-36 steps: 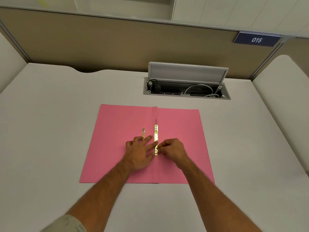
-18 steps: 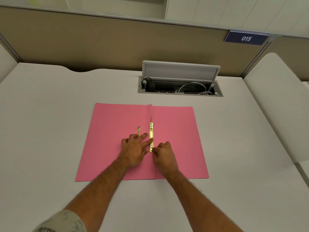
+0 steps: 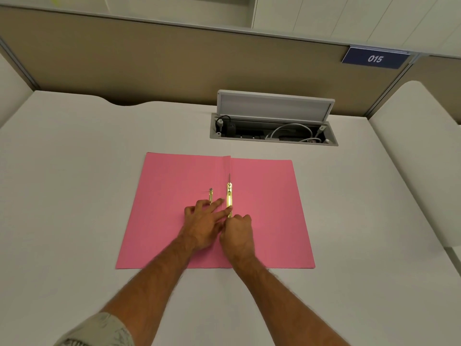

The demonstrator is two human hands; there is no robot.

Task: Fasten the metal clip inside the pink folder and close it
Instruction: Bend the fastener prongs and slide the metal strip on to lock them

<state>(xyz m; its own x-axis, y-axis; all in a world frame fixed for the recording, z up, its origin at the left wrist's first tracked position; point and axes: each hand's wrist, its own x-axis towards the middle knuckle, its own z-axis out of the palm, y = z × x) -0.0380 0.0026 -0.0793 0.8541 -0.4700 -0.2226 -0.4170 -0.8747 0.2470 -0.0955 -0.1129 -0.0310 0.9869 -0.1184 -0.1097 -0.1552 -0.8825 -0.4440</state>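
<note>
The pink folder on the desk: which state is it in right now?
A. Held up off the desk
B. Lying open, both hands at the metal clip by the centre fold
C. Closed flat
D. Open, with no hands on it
B: the pink folder lies open flat, with the left hand and right hand at the metal clip beside its fold.

head view | looks forward-down | near, over desk [image 3: 74,196]

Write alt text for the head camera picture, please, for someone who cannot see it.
Two bare hands work on a gold metal clip at the centre fold of a pink folder lying open on a pale desk: the left hand presses flat beside the clip, the right hand pinches its near end. Behind the folder, an open cable box is set into the desk.
</note>
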